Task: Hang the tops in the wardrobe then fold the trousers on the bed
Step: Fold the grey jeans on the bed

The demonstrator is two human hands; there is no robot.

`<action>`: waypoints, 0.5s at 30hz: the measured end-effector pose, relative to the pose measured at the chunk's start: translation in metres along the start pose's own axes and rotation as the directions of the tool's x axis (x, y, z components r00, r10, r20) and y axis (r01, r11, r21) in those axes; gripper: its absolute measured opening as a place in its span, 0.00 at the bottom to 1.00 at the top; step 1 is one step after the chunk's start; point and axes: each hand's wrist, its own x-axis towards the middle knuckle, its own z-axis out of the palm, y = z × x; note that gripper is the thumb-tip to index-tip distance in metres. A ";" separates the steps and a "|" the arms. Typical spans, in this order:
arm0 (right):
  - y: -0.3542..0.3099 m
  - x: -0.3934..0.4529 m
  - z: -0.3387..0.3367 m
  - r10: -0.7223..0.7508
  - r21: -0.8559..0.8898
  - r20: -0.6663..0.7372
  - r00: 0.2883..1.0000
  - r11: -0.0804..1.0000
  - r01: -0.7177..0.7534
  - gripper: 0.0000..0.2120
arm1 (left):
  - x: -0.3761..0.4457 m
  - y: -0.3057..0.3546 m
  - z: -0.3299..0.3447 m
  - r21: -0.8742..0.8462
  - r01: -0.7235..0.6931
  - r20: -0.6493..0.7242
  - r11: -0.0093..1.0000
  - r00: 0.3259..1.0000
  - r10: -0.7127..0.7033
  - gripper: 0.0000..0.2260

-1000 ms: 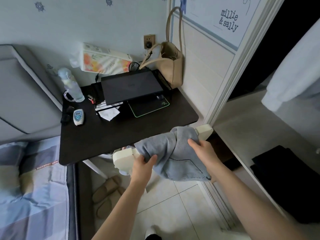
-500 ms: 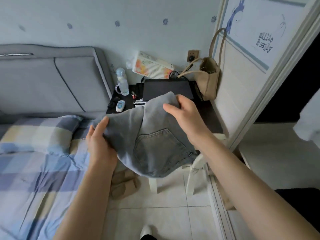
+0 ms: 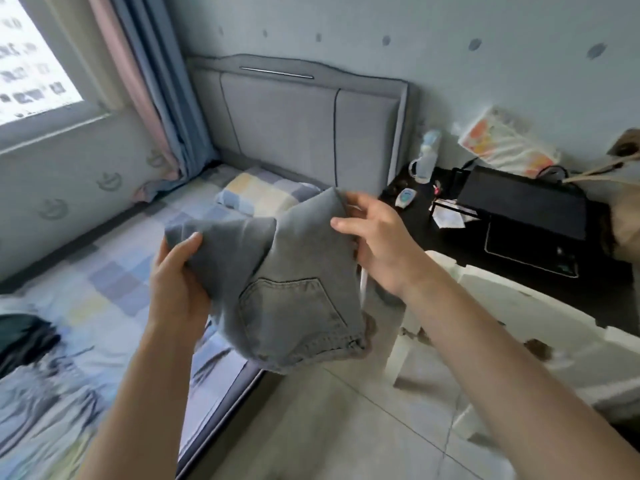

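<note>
- Nearest, both forearms are seen reaching up from the bottom edge, over the bed's side rail and the tiled floor (image 3: 346,427).
- Grey jeans (image 3: 287,289) are held bunched in the air between the two hands, above the right edge of the bed (image 3: 104,306); a back pocket faces the camera and the hem hangs lowest.
- The left hand (image 3: 176,292) is clamped on the left fold of the jeans, thumb on top and fingers wrapped beneath.
- The right hand (image 3: 377,244) grips the upper right edge of the jeans; the thumb is pressed to the cloth, while the forefinger is stretched out across it.
- A dark garment (image 3: 24,337) is seen lying at the left edge of the bed, on the checked sheet.
- A white stool (image 3: 502,323) stands to the right, blurred, just beside the jeans.
- Further off, a checked pillow (image 3: 263,195) is laid at the head of the bed, against the grey headboard (image 3: 304,133).
- A black desk (image 3: 606,282) stands beside the headboard, bearing a laptop (image 3: 523,202), a bottle (image 3: 427,157) and a small white device (image 3: 406,197).
- Curtains (image 3: 149,81) hang by the window at the far left corner.
</note>
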 end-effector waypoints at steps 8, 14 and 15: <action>0.063 0.020 0.118 0.384 0.411 0.068 0.921 0.830 -0.377 0.17 | -0.022 0.016 -0.094 0.788 0.334 -0.327 0.517 0.939 -0.108 0.41; 0.109 0.027 0.195 0.417 0.163 0.314 0.853 0.861 -0.481 0.17 | -0.047 0.014 -0.130 0.656 0.179 0.119 0.733 0.935 -0.334 0.53; 0.113 0.030 0.205 0.427 0.045 0.344 0.836 0.882 -0.469 0.15 | -0.044 0.016 -0.138 0.633 0.150 0.138 0.759 0.943 -0.302 0.53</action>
